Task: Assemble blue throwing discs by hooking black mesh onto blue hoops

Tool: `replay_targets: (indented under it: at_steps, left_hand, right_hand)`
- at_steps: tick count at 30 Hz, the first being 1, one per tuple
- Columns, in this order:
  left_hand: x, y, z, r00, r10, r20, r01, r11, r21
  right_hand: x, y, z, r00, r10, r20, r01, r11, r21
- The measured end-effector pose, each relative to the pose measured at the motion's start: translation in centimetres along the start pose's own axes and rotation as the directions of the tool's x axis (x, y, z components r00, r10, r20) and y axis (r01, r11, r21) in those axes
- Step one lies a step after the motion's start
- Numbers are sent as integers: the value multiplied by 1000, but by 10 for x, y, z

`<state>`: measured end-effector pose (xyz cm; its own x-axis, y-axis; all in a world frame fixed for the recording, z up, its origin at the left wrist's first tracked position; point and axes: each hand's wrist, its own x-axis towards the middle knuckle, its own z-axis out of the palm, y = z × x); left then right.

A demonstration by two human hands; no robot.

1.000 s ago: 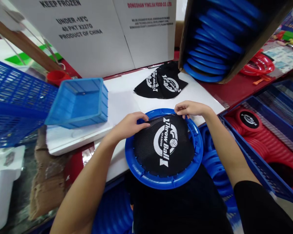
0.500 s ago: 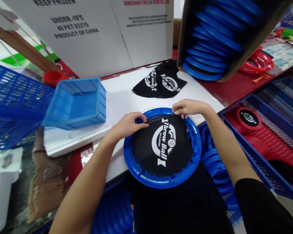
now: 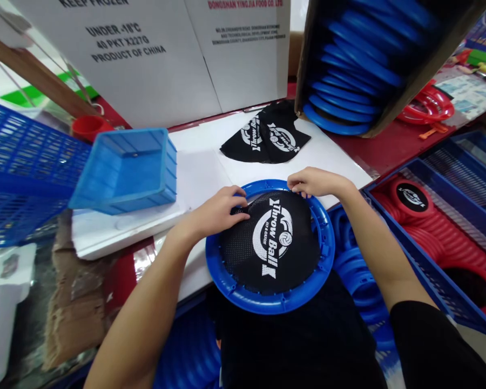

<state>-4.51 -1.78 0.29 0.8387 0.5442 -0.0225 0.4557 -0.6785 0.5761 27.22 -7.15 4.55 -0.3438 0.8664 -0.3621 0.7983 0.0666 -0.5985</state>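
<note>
A blue plastic ring lies flat at the near edge of the white board. A black mesh net printed "Throw Ball" is stretched inside it. My left hand presses its curled fingers on the net's upper left edge at the rim. My right hand pinches the net's far edge against the top of the ring. A small pile of loose black nets lies further back on the board.
A light blue basket is tilted at the left, beside a larger blue crate. White cartons stand behind. A cardboard box of stacked blue rings leans at the upper right. Red discs fill a blue bin at the right.
My left hand has slid a little to the right along the net's edge, further onto the mesh. My right hand has stayed at the top of the ring.
</note>
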Motion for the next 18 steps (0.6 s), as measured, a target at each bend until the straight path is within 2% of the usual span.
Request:
replay_targets:
  at_steps: [4,7,9,12,15,18]
  left_hand:
    - [1,1,1,999,18,-52,-19,999,-29]
    - [2,4,-3,994,-1,-110,-8,997,-76]
    - [2,6,-5,989,-29,-146,15,995,-100]
    - [2,9,-6,981,-81,-174,57,989,-138]
    - [2,9,-5,979,-90,-181,65,988,-141]
    - [3,10,-3,981,-4,-194,-9,998,-65]
  right_hand:
    - [-8,-13,6,995,-57,-78,34,964,-265]
    - [-10,-17,18,962,-182,-203,90,916,-392]
    - [-9,-16,29,915,-312,-257,193,896,-399]
    - [-3,-8,45,868,-439,-230,328,857,-398]
    - [2,0,53,880,-424,-215,321,864,-388]
    - [5,2,55,890,-397,-223,310,887,-341]
